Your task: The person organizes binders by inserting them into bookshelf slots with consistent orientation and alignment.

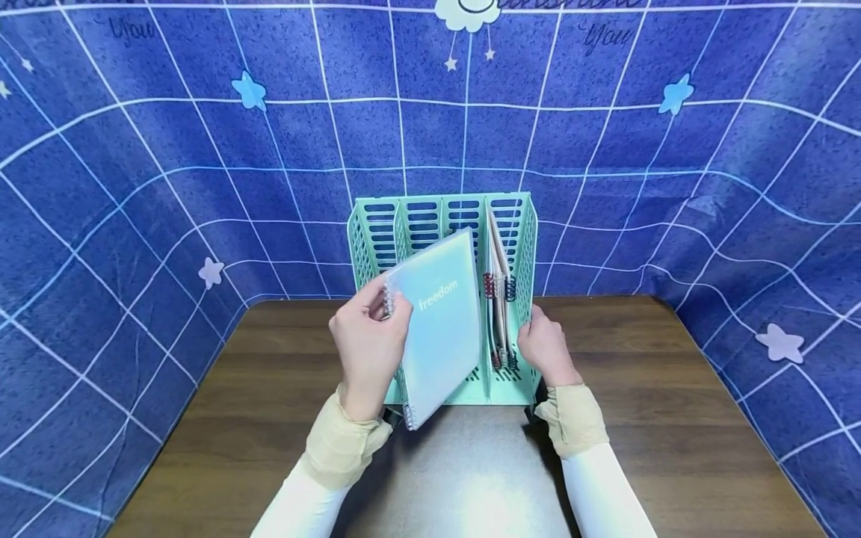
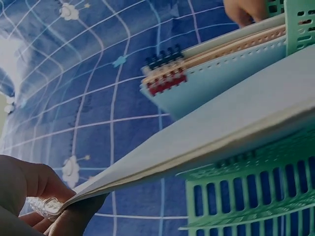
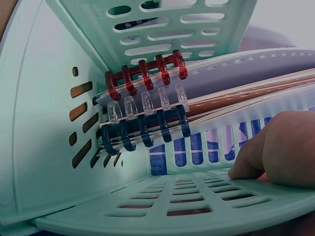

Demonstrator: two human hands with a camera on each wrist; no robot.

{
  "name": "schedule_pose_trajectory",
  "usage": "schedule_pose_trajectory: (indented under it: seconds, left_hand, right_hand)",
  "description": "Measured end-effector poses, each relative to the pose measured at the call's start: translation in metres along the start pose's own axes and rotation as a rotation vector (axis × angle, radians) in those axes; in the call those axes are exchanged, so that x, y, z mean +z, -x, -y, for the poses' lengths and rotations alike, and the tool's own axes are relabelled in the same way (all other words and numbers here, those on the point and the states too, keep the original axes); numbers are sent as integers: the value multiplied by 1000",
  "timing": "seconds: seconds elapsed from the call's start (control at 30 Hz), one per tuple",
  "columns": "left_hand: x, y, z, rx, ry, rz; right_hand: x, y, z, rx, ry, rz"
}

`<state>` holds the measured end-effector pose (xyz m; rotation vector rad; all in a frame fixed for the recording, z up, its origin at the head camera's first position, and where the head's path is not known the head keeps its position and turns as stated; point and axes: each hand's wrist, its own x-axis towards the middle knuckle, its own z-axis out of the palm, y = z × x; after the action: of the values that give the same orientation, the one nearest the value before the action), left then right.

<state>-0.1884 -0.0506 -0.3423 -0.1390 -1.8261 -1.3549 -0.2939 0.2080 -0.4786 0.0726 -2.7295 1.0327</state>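
My left hand [image 1: 372, 340] pinches a pale blue spiral notebook [image 1: 440, 336] marked "freedom" by its ringed edge, thumb on the cover. The notebook is tilted and overlaps the front of a mint green file rack [image 1: 417, 200]. In the left wrist view the thumb and fingers close on the notebook [image 2: 206, 132] at its clear rings. My right hand [image 1: 546, 345] grips the rack's right side wall, thumb on the inner face in the right wrist view. Several ring-bound notebooks [image 3: 147, 110] with red, clear and dark blue rings stand upright in the rightmost compartment.
The rack stands on a brown wooden table [image 1: 282, 359], near its back edge. A blue gridded cloth [image 1: 437, 134] with stars hangs behind and at both sides. Dividers [image 1: 401, 224] split the rack into several compartments.
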Motion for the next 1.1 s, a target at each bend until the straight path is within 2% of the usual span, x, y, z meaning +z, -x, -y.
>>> schedule_pose_trajectory:
  seconds: [0.23, 0.57, 0.97, 1.1]
  left_hand:
    - [21, 4, 10, 15, -23, -43]
    - [50, 3, 24, 4, 84, -79]
    - [83, 12, 34, -83, 61, -150]
    - [94, 14, 39, -100, 91, -158]
  right_hand:
    - [1, 0, 0, -11, 11, -15]
    - [3, 0, 0, -14, 17, -27]
    - [4, -3, -2, -7, 20, -20]
    - [5, -3, -3, -2, 21, -23]
